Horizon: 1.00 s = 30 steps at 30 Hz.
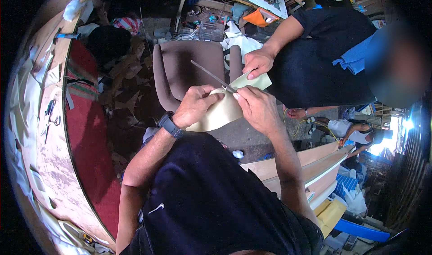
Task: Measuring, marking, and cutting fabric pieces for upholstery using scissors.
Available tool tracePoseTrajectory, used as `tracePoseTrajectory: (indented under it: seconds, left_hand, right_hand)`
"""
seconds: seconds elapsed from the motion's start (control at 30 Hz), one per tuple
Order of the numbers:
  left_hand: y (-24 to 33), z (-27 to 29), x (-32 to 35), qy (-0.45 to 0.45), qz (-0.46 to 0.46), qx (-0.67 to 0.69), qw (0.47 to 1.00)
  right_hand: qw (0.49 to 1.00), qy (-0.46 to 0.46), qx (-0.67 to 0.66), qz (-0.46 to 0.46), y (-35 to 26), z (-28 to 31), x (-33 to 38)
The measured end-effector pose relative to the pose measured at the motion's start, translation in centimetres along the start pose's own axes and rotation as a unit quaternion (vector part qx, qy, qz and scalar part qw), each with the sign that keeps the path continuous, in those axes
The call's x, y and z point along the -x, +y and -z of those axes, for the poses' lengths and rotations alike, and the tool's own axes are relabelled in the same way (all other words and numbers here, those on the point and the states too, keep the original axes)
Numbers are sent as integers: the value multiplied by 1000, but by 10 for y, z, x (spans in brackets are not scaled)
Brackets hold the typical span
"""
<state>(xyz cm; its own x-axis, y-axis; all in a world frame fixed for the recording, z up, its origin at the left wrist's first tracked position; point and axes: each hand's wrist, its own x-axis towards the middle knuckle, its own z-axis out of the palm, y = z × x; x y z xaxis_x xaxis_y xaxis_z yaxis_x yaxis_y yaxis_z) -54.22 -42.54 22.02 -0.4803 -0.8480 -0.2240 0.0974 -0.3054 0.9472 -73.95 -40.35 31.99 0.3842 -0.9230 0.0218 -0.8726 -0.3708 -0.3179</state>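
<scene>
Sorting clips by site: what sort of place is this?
Probably an upholstery or furniture workshop: a brown padded armchair, a long pale wooden work surface, and long-bladed metal scissors at a cream flexible sheet.

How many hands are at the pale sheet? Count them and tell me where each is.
3: the left hand, at the pale sheet's left; the right hand, holding a long metal tool; a co-worker's hand, upper right. Anything behind the sheet is hidden.

wearer's hands (pixel 196 103) 2 (both bare); held cutting tool (pixel 208 73) 1; armchair (pixel 182 68) 1
</scene>
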Motion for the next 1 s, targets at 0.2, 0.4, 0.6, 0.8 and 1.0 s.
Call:
tracePoseTrajectory:
  seconds: [0.2,0.4,0.6,0.8,1.0]
  left_hand:
    - [-2,0,0,-2,17,37,999]
    - [1,1,2,-6,19,44,999]
    - [1,0,2,-9,16,41,999]
    - [-1,-1,2,-11,15,39,999]
    - [-4,-2,2,-3,9,39,999]
  right_hand:
    - [999,-11,38,20,8,-11,-6]
    - [999,-24,46,9,6,-12,-7]
    - [999,-8,39,27,6,-13,-6]
    - [999,2,23,31,6,-13,-5]
    - [998,16,44,37,2,-13,-5]
